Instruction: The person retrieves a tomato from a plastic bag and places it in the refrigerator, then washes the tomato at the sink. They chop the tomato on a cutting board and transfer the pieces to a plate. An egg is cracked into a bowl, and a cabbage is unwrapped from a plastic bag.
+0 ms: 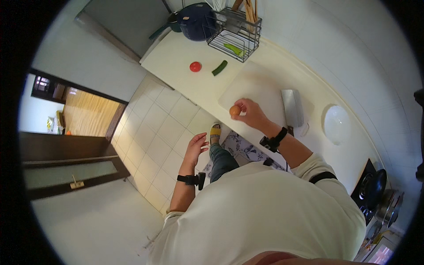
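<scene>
My right hand (250,112) grips a brown egg (235,110) between thumb and fingertips, above the front edge of a white cutting board (253,82). To the left, my left hand (197,147) hangs in the air over the tiled floor, empty, with its fingers apart. A cleaver (292,107) with a broad metal blade lies along the board's right side, its handle partly hidden by my right forearm. Further right is a white bowl (336,122) near the wall. A red tomato (195,66) and a piece of cucumber (219,68) lie on the counter left of the board.
A black wire rack (245,54) holds green peppers (234,49) below and chopsticks (250,13) above. Behind the tomato stand a dark blue pot (197,23) and a green-handled pan (174,22). A black stove (364,185) with cookware is at the right. A floor mat (246,145) lies by the counter.
</scene>
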`<state>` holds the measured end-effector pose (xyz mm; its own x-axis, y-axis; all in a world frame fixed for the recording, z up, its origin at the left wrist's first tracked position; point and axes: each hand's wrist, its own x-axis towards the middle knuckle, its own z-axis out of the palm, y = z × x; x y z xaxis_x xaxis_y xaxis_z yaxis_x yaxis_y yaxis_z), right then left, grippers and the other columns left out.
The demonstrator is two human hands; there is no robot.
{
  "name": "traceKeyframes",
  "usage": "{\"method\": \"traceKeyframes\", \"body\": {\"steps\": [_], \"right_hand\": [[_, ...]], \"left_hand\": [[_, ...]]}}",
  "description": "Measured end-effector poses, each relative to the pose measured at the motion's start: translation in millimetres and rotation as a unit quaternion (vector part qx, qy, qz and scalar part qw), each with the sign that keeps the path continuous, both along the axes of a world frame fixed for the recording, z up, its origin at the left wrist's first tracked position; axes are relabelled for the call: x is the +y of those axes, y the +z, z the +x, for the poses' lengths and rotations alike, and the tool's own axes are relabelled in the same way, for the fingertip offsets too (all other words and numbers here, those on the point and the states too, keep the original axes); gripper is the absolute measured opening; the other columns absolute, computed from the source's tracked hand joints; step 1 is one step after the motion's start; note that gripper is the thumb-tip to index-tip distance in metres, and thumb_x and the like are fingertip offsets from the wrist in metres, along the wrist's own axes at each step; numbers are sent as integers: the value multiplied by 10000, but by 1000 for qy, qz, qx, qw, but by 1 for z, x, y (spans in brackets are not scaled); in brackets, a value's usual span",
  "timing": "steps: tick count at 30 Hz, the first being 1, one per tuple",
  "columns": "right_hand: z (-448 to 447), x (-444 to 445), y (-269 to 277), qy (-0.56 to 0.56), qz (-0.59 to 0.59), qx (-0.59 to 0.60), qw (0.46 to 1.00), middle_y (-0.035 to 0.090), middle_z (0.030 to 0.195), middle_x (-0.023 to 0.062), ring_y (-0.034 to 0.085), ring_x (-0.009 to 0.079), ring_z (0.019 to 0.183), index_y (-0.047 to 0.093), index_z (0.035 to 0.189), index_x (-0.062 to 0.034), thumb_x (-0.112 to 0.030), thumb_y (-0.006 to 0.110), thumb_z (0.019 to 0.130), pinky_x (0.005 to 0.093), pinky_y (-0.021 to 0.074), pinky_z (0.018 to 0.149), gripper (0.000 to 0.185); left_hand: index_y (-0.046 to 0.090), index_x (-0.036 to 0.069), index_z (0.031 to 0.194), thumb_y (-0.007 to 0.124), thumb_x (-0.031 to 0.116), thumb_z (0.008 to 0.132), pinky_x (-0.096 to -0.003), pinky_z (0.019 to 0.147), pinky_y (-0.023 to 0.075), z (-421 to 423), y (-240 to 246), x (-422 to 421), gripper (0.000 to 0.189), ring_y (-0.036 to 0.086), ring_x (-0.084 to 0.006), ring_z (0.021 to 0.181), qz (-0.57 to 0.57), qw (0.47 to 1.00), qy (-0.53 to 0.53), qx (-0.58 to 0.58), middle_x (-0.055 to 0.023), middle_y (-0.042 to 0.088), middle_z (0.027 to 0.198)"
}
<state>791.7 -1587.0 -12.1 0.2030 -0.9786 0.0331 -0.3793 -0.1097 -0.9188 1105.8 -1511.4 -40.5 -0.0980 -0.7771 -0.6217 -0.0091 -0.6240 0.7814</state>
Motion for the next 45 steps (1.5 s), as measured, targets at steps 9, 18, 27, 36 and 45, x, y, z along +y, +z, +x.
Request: {"method": "traceKeyframes", "body": {"steps": [9,18,27,36,45], "right_hand": [[76,-302,-60,-231,-35,87,968,646,1169,188,629,376,1097,592,1259,-5,-225,822,849,450,514,938,519],[114,-456,-98,-318,-83,313,891,655,1209,136,584,383,1184,587,1271,-88,-212,784,842,524,455,944,488],[97,-437,-85,-304,-75,294,903,656,1229,152,589,389,1186,604,1298,-83,-233,802,828,517,460,977,531],[43,-196,-17,-232,-30,222,947,718,1100,176,649,379,1078,697,1113,-34,-145,691,904,469,515,969,236],[42,230,-3,-593,164,109,781,748,971,199,726,355,874,710,1121,-25,-181,646,966,431,570,789,230]], "left_hand": [[604,77,1349,749,120,902,-358,875,552,57,-72,-322,471,665,-236,1016,-221,955,-76,-182,-132,620,1240],[507,128,1463,852,242,813,-522,1030,498,23,-67,-436,745,507,-436,1253,-355,833,-254,-342,-189,487,1401],[523,94,1423,864,236,804,-494,1016,519,17,-86,-457,720,544,-398,1232,-398,805,-303,-319,-184,569,1343],[480,64,1491,690,331,1004,-363,927,604,9,-19,-428,594,673,-297,1137,34,951,-252,174,-197,587,1414],[477,81,1471,552,381,1009,-364,796,638,-166,96,-211,556,714,-370,979,218,749,-459,425,-351,543,1402]]}}
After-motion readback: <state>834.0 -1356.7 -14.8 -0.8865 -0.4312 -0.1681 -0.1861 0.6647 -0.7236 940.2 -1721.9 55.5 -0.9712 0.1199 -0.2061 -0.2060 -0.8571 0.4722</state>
